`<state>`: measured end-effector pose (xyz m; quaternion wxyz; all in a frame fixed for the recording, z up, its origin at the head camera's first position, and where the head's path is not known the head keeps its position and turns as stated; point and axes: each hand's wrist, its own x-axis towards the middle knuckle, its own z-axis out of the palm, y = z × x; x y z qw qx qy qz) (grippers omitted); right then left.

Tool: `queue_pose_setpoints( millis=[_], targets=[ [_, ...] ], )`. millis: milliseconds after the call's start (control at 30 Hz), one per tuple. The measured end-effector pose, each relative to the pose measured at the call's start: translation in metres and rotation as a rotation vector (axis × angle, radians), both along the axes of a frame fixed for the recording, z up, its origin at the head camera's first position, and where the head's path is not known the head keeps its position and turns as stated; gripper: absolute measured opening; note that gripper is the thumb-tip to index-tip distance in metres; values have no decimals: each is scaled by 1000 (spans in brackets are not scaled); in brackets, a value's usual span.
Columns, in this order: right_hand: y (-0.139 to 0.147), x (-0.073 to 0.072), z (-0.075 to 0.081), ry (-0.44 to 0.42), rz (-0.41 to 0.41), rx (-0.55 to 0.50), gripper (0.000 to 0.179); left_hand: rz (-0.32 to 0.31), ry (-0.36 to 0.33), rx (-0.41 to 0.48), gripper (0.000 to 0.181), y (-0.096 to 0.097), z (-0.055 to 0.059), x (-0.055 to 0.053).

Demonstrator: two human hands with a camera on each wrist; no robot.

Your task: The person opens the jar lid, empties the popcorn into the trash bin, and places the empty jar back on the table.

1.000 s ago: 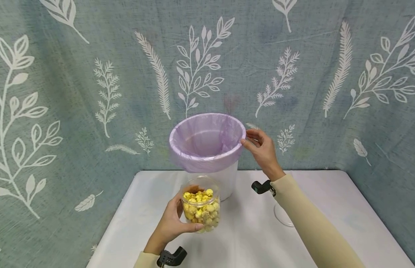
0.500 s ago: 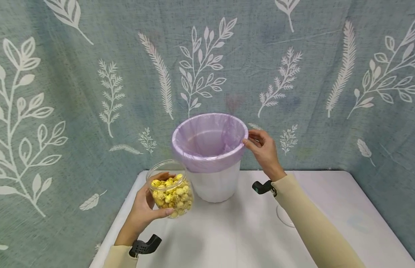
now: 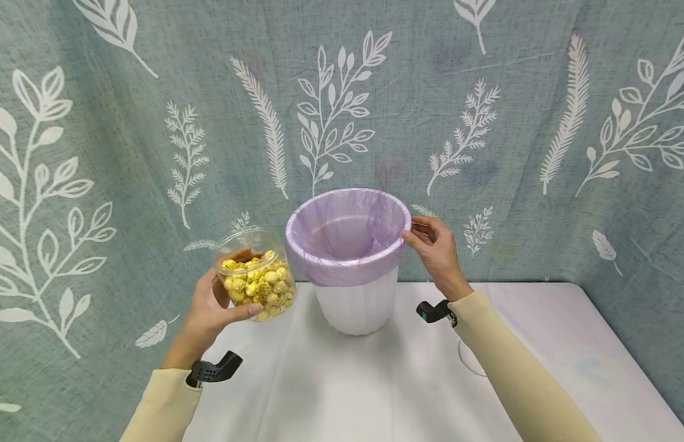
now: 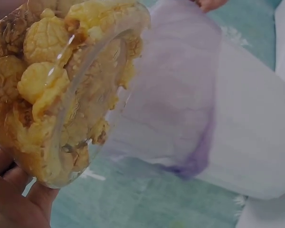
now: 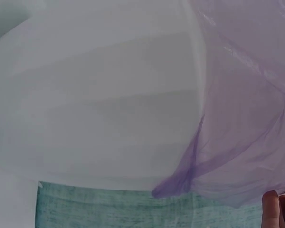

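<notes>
My left hand (image 3: 205, 312) holds a clear plastic jar (image 3: 259, 283) of yellow popcorn (image 4: 45, 80), up in the air left of the trash can. The jar is lidless and tilted a little, and its base shows in the left wrist view. A white trash can (image 3: 355, 307) stands upright on the table, lined with a purple trash bag (image 3: 350, 273) folded over its rim. At the can's right side my right hand (image 3: 437, 255) pinches the bagged rim, thumb in front and fingers behind. Only fingertips (image 5: 270, 209) of that hand show in the right wrist view.
A clear round lid (image 3: 468, 361) lies on the white-covered table (image 3: 336, 393), partly hidden by my right forearm. Green curtains (image 3: 375, 92) with white leaf prints enclose the back and both sides.
My left hand has carried the popcorn jar left and upward, from in front of the trash can to beside it. My right hand keeps its place at the rim.
</notes>
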<state>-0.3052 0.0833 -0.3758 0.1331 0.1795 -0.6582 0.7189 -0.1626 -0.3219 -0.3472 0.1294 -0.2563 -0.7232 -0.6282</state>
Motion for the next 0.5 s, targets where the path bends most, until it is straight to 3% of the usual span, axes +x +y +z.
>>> queue_pose_setpoints(
  millis=[233, 500],
  targets=[
    [0, -1, 2, 75, 21, -21, 45, 19, -22, -44, 87, -3, 31, -17],
    [-2, -1, 2, 83, 45, -37, 43, 39, -74, -71, 86, 3, 47, -31]
  ],
)
